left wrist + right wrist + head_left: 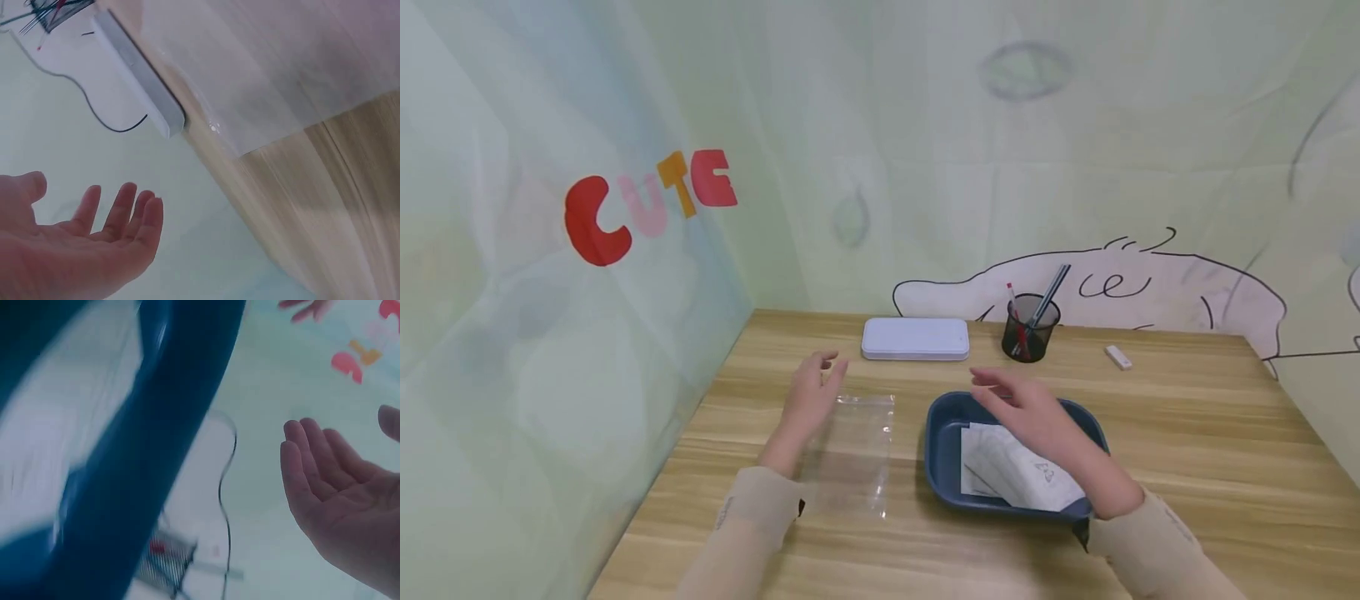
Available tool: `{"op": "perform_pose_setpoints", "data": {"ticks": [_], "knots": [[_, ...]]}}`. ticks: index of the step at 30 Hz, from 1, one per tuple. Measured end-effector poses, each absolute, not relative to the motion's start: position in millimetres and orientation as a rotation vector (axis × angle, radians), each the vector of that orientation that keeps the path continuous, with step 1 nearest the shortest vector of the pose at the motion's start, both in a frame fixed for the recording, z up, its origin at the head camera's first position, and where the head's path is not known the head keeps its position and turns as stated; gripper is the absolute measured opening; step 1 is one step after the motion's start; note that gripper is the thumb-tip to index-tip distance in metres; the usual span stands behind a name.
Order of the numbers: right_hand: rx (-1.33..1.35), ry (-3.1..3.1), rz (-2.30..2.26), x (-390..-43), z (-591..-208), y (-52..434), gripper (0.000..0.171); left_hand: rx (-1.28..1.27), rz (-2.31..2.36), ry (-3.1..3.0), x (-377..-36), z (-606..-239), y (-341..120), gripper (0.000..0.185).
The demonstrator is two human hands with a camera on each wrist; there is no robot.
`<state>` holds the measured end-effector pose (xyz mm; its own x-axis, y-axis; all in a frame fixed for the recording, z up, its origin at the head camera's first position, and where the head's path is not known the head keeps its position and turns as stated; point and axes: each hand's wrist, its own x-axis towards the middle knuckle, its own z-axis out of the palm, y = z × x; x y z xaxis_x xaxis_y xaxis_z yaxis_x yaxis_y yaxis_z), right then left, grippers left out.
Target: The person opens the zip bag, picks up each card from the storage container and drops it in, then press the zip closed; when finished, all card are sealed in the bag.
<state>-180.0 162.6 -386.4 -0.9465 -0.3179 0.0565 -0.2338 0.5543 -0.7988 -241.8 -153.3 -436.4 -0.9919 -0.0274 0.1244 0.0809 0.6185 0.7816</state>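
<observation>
My left hand [814, 392] hovers open above the far left corner of a clear plastic bag [853, 450] lying flat on the wooden table [1187, 450]. Its fingers [125, 215] are straight and hold nothing. My right hand [1026, 408] floats open over a dark blue tray [942, 417] that holds white paper sheets [1011, 475]. In the right wrist view its palm [340, 500] is bare and the tray rim [162, 437] is blurred.
A flat white case [915, 339] lies at the back of the table. To its right stand a black mesh pen cup [1030, 327] with pens and a small white eraser [1117, 357]. Fabric walls close off the left and back.
</observation>
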Motion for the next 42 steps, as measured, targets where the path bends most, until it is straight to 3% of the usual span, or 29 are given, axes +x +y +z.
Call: {"op": "perform_pose_setpoints", "data": {"ticks": [8, 16, 21, 28, 42], "knots": [[-0.214, 2.125, -1.768, -181.4, -404.4, 91.6, 0.058, 0.164, -1.822, -2.704, -232.7, -431.1, -177.9, 0.064], [0.012, 1.599, -2.043, -179.4, -421.5, 53.0, 0.069, 0.420, -2.066, -2.657, -220.5, -431.5, -191.4, 0.072], [0.095, 1.513, -2.139, -172.1, -428.4, 35.9, 0.063, 0.538, -2.112, -2.706, -216.0, -435.9, -196.6, 0.080], [0.168, 1.516, -2.136, -169.0, -441.6, 24.6, 0.073, 0.579, -2.046, -2.858, -208.5, -444.5, -197.8, 0.071], [0.313, 1.465, -2.192, -172.9, -449.7, 17.0, 0.067, 0.545, -2.144, -2.847, -203.7, -456.6, -202.7, 0.090]]}}
